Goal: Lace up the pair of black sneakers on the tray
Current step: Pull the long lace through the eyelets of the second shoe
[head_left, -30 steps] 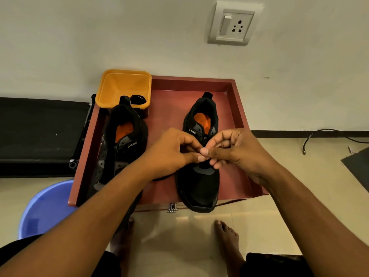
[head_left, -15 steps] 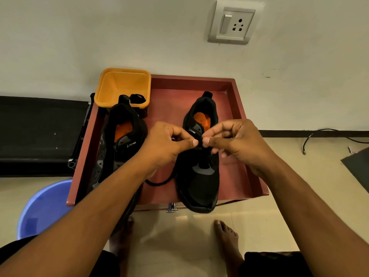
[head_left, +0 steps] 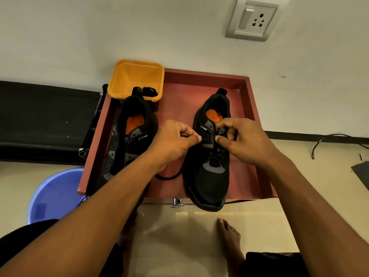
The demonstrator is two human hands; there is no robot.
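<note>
Black sneakers, both on the red-brown tray [head_left: 207, 73], toes toward the person, heels toward the wall. Work is on the right-hand sneaker [head_left: 209, 176]: left hand [head_left: 171, 142] and right hand [head_left: 245, 140] sit either side of its tongue, up near the top eyelets. Each hand has its fingers curled and pinches the black lace [head_left: 166, 177] between thumb and forefinger. A short taut run of lace shows between the two thumbs across the tongue. Slack from the left hand's end droops in a loop onto the tray floor between the two shoes. Lower eyelets on this shoe look crossed already, but black on black makes it hard to count rows. Judgement: this shoe is near the end of threading, with the top holes and a knot left. The left-hand sneaker [head_left: 127, 144] lies along the tray's left wall, partly under the left forearm. No lacing is readable on it, and I cannot tell for sure in this light. A yellow tub [head_left: 135, 76] in the tray's far left corner holds a bundled spare lace [head_left: 149, 90], likely meant for that shoe. So roughly half the task remains. A blue bucket [head_left: 54, 192] stands on the floor left of the tray, and a bare foot [head_left: 229, 234] is in front of it.
</note>
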